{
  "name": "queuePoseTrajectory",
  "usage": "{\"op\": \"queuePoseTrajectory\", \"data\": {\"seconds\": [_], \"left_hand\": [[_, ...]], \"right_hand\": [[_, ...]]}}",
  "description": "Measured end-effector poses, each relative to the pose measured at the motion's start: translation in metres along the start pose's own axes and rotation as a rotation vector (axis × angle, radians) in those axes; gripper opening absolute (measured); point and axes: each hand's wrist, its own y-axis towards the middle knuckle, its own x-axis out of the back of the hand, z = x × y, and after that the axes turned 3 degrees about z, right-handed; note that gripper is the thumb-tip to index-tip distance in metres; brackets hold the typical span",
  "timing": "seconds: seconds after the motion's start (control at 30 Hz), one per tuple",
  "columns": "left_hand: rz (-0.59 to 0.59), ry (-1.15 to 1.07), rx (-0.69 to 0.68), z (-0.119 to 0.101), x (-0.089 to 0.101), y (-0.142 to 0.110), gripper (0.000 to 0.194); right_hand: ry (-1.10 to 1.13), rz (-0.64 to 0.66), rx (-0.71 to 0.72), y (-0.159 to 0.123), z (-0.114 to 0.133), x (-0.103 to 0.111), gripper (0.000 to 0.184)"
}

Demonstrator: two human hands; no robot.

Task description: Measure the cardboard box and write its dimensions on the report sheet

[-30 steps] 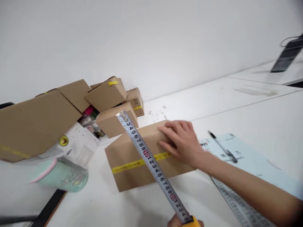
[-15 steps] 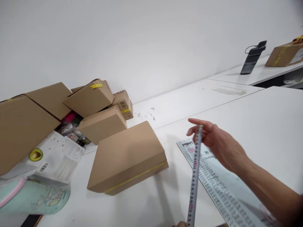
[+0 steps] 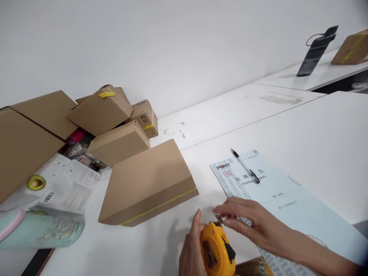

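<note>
My left hand is closed round a yellow tape measure with a black button, its thumb pointing up along the side. My right hand pinches the metal end of the tape where it leaves the case; only a very short piece of blade shows. Just beyond the hands, a closed cardboard box with yellow tape along its side lies on the white table. A light blue printed report lies under my right forearm, with a clear pen with black ends across it.
Several cardboard boxes are piled at the left beside a white printed carton. A mint bottle with a pink band is at the lower left. A dark bottle and a taped box stand at the far right.
The long stretch of tape blade has gone back into the case. My right hand has come down and left to the case, which has come into view in my left hand. The pen is now uncovered.
</note>
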Motion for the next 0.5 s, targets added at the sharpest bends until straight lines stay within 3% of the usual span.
{"op": "queuePoseTrajectory", "data": {"seconds": [0.07,0.17,0.2,0.27,0.33,0.4,0.5], "left_hand": [[-0.03,0.05,-0.007,-0.001,0.006,0.006,0.108],[-0.091,0.181,-0.066,0.007,0.013,0.015,0.089],[-0.111,0.239,-0.101,0.012,0.014,0.018,0.081],[-0.137,0.364,-0.155,0.022,0.015,0.026,0.071],[-0.139,0.476,-0.181,0.032,0.015,0.034,0.067],[-0.122,0.562,-0.215,0.041,0.014,0.041,0.065],[-0.177,0.666,-0.301,0.048,0.011,0.045,0.06]], "right_hand": [[-0.11,-0.1,-0.06,0.012,-0.011,0.017,0.033],[-0.439,-0.352,-0.342,0.037,-0.045,0.059,0.034],[-0.566,-0.396,-0.461,0.045,-0.057,0.072,0.032],[-0.71,-0.357,-0.609,0.058,-0.081,0.09,0.035],[-0.767,-0.275,-0.609,0.067,-0.099,0.098,0.034],[-0.747,-0.216,-0.519,0.071,-0.11,0.099,0.029],[-0.491,-0.223,-0.404,0.069,-0.112,0.104,0.032]]}}
